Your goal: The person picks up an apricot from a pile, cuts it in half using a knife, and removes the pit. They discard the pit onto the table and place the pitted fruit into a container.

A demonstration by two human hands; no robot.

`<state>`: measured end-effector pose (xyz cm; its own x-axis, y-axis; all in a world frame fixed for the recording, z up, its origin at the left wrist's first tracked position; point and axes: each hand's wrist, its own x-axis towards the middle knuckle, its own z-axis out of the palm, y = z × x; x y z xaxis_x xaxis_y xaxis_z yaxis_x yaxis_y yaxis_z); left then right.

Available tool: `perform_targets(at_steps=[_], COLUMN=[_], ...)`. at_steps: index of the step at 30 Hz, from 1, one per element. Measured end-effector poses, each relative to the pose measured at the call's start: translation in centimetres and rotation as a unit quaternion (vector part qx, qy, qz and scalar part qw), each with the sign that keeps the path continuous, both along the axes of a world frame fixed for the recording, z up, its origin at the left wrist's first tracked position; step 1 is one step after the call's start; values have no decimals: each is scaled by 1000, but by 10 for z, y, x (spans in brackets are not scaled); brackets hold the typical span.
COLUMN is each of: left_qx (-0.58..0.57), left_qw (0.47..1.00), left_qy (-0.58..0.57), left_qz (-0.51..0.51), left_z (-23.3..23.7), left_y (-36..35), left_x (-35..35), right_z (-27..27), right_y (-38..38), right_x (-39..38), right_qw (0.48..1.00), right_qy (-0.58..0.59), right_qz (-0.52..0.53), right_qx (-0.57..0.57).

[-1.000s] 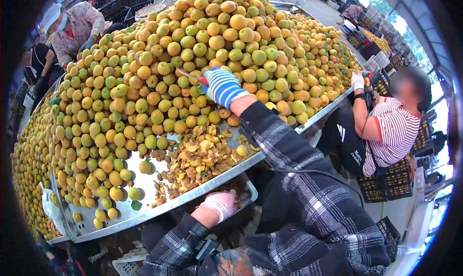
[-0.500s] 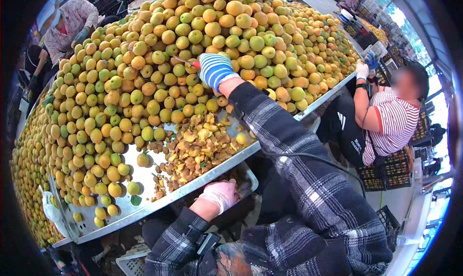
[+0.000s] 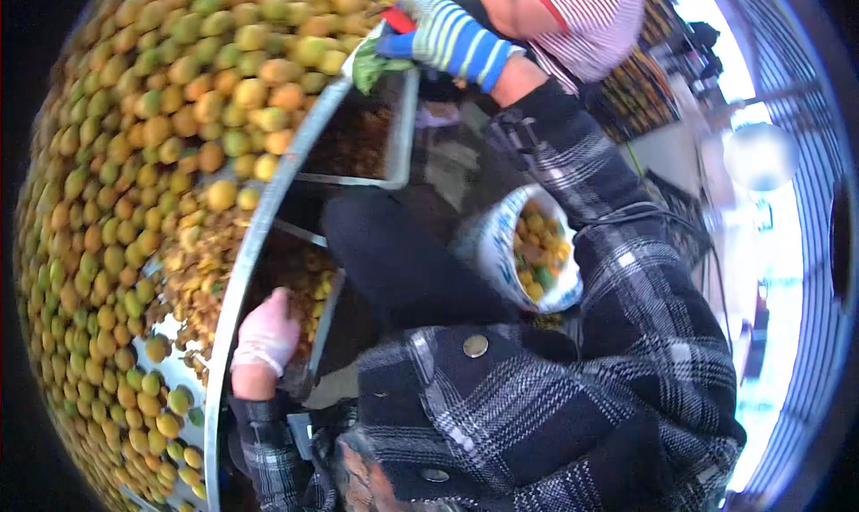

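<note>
My right hand [image 3: 452,45], in a blue-and-white striped glove, grips a red-handled tool [image 3: 398,20] beyond the table's metal rim [image 3: 259,234]. A crumpled green leaf-like piece [image 3: 369,66] hangs at its fingers. My left hand [image 3: 267,335], in a pale pink glove, is closed beside the rim over a lower tray [image 3: 327,324] of fruit pieces. Anything in its fingers is too small to tell. Yellow-green fruit [image 3: 116,190] is heaped on the table, with split pieces [image 3: 201,252] near the rim.
Another tray [image 3: 401,145] with brown pieces sits below the rim. A white-and-blue bucket [image 3: 510,243] of fruit stands on the right of my leg [image 3: 403,261]. Beyond my right hand is a person in a striped shirt [image 3: 591,20], near dark crates [image 3: 640,96].
The view has swung right and down. My right hand has left the fruit heap with the red-handled tool and is now past the rim, green piece at its fingers. The bucket has come into view.
</note>
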<state>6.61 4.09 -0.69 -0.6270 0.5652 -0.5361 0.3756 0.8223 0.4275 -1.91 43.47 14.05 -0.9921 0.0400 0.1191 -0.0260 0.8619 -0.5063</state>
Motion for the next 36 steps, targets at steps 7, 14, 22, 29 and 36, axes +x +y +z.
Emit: perform_targets(at_steps=[7, 14, 22, 29, 36], left_qx=[22, 61, 87, 107, 267], left_qw=[1000, 997, 990, 990, 949], left_qy=[-5, -14, 78, -64, -120], left_qz=[0, 36, 73, 63, 113], left_z=[-31, -25, -3, 57, 73], left_y=[-15, -6, -18, -15, -15], left_x=[2, 8, 36, 64, 43], right_z=[-22, -142, -136, -81, -55], right_y=[143, 164, 155, 79, -58], right_x=[233, 368, 345, 229, 74], right_qw=[959, 903, 918, 957, 987], right_qy=[-116, -274, -193, -126, 42], right_qz=[-255, -315, -313, -205, 121], right_qx=[47, 97, 152, 160, 98])
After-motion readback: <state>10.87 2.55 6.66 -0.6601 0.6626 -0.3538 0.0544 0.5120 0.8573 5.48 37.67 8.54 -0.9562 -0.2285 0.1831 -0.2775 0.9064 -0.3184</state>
